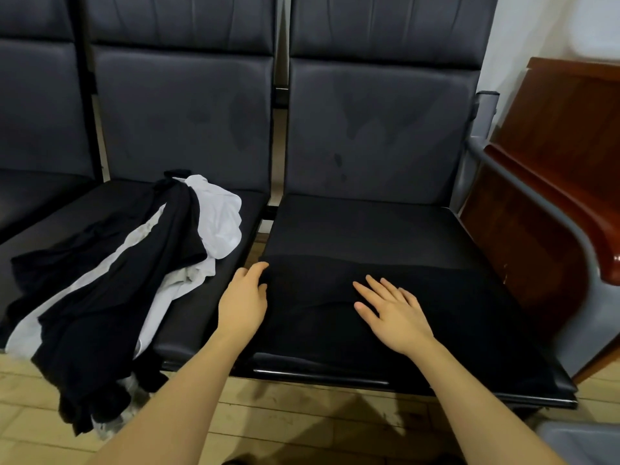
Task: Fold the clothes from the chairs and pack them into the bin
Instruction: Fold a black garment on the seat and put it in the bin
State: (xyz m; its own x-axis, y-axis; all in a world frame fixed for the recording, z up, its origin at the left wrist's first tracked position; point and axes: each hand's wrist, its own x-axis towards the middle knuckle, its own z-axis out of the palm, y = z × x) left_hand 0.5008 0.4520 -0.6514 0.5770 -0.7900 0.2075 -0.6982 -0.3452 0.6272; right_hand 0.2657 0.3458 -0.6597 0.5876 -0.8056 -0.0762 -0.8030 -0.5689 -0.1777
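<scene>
A black garment point(453, 317) lies spread flat over the front of the right chair seat point(369, 226). My left hand point(243, 300) grips the garment's left edge, its fingers curled round the cloth at the seat's side. My right hand point(392, 308) rests flat on the middle of the garment with its fingers straight and spread. A heap of black and white clothes point(127, 280) covers the neighbouring chair seat on the left and hangs over its front edge toward the floor. The corner of a grey bin point(583, 441) shows at the bottom right.
A row of dark padded chairs point(188, 112) runs across the view, with another seat at the far left. A reddish wooden piece of furniture point(553, 169) stands close beside the right chair. Pale wooden floor point(302, 417) lies below the seats.
</scene>
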